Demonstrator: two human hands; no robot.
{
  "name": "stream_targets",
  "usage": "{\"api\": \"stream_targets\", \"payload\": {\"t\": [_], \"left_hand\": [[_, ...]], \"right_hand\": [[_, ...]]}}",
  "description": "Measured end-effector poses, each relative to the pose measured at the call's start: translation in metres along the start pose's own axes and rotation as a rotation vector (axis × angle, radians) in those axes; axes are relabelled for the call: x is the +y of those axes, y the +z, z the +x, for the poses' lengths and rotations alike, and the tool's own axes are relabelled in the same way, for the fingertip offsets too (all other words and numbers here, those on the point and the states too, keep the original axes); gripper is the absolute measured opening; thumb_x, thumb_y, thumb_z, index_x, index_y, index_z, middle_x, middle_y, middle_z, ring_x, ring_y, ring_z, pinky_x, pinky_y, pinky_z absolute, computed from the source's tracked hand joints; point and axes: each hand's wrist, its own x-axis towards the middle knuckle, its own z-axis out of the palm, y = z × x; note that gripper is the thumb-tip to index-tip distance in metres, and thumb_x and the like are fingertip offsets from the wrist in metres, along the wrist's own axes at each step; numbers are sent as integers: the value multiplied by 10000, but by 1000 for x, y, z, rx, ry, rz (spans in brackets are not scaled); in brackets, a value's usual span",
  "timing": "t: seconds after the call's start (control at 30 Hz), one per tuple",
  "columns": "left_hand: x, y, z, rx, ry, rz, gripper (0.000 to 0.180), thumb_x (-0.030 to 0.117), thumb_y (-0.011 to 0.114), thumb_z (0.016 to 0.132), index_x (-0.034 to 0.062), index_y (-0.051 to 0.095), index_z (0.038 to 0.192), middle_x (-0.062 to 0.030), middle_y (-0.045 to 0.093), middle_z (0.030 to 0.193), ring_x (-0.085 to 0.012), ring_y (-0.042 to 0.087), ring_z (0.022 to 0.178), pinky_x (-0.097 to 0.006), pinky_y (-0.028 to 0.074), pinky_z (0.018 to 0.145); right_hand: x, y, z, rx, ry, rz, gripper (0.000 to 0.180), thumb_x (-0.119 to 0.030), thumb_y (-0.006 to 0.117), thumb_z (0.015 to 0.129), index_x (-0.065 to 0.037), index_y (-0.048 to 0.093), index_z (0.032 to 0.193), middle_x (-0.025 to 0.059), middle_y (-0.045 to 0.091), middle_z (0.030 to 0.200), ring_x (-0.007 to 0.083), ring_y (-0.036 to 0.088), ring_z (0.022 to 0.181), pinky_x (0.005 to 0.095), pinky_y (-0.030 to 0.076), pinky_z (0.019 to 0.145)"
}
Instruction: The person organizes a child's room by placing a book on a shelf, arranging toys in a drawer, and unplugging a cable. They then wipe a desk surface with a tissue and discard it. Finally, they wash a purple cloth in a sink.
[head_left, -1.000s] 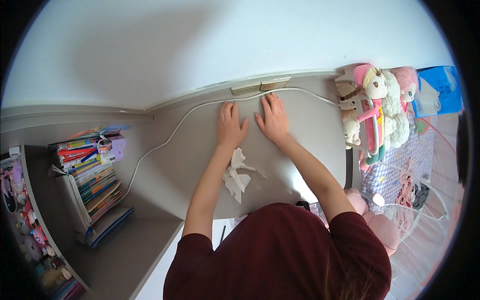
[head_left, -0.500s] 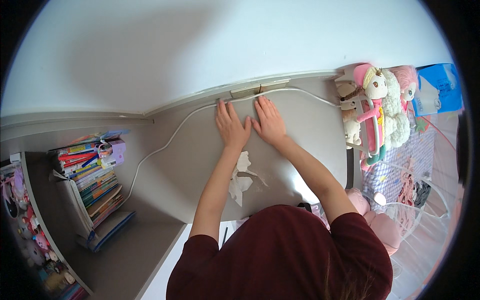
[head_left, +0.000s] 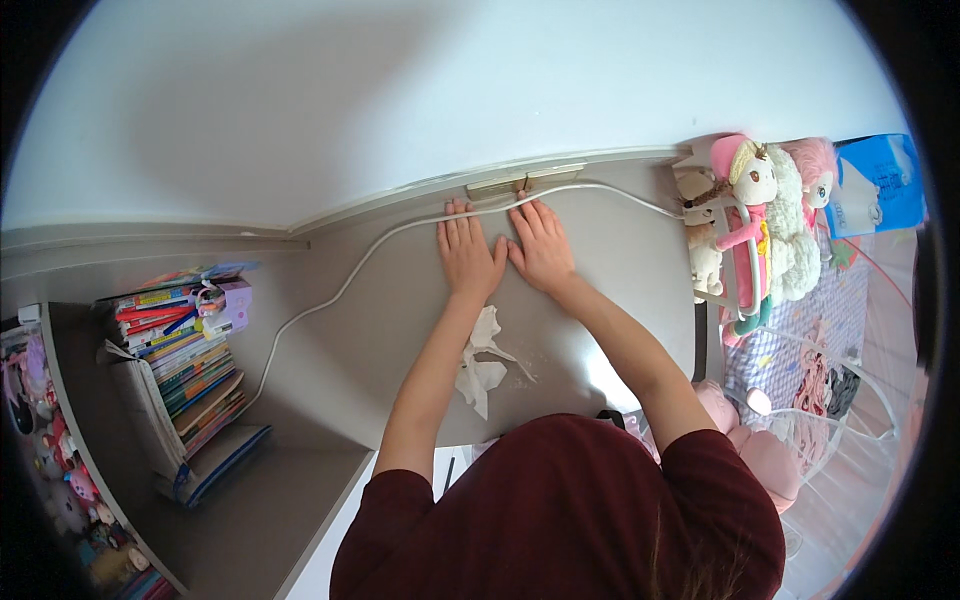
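Both my hands lie flat, palms down, on a grey-brown board-like surface (head_left: 350, 350), side by side with thumbs nearly touching. My left hand (head_left: 469, 258) is open, its fingers stretched toward the wall. My right hand (head_left: 543, 248) is open too, fingers slightly spread. A long white cable (head_left: 385, 238) crosses at the fingertips of both hands and seems to run over the left ones. Just beyond the fingers, a pale rectangular plate (head_left: 553, 176) is set in the surface's far edge. Torn, crumpled whitish paper-like scraps (head_left: 483, 378) lie between my forearms.
Books (head_left: 190, 365) stand on the left beside a shelf of small toys (head_left: 75, 480). To the right are a doll (head_left: 755, 185), a white fluffy plush (head_left: 795, 250) and a blue package (head_left: 880, 185). The white wall (head_left: 500, 80) rises along the far edge.
The cable has shifted slightly toward me near the left fingers, and those fingertips now reach past it. Otherwise both hands stay flat in nearly the same place.
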Motion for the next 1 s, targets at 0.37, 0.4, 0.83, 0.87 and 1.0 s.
{"api": "stream_targets", "payload": {"t": [0.37, 0.4, 0.83, 0.87, 1.0], "left_hand": [[-7, 0, -2, 55, 153, -145, 492, 245, 634, 772, 89, 517, 1224, -109, 481, 1088, -299, 429, 1095, -456, 343, 921], [-6, 0, -1, 75, 161, -132, 476, 249, 628, 778, 87, 526, 1214, -110, 478, 1061, -301, 434, 1065, -445, 349, 898], [2, -1, 8, 99, 58, -198, 460, 272, 638, 759, 98, 530, 1172, -112, 469, 1070, -307, 424, 1061, -447, 343, 880], [3, 0, 5, 100, 103, -235, 423, 238, 637, 757, 86, 541, 1140, -112, 484, 1066, -310, 439, 1052, -443, 357, 875], [-27, 8, -42, 26, 319, -525, 265, 109, 628, 753, 54, 594, 1010, -115, 544, 1068, -315, 502, 1033, -431, 406, 869]], "right_hand": [[10, 16, 4, 23, -113, 150, 291, -166, 623, 731, -55, 590, 997, 96, 530, 969, 287, 499, 916, 402, 402, 790], [10, 17, 4, 92, -109, 167, 273, -153, 623, 729, -58, 595, 984, 88, 532, 946, 284, 502, 893, 401, 404, 772], [-3, 11, 11, 252, 88, 64, 372, -110, 591, 749, -26, 573, 1110, 118, 532, 1053, 304, 500, 971, 400, 403, 827], [-1, 7, 9, 215, 101, 76, 375, -110, 587, 754, -22, 570, 1118, 124, 534, 1085, 310, 499, 1000, 407, 402, 849], [8, -4, -26, -105, -292, 242, 399, -105, 565, 789, -15, 544, 1177, 147, 473, 1281, 329, 428, 1198, 424, 337, 1010]]}}
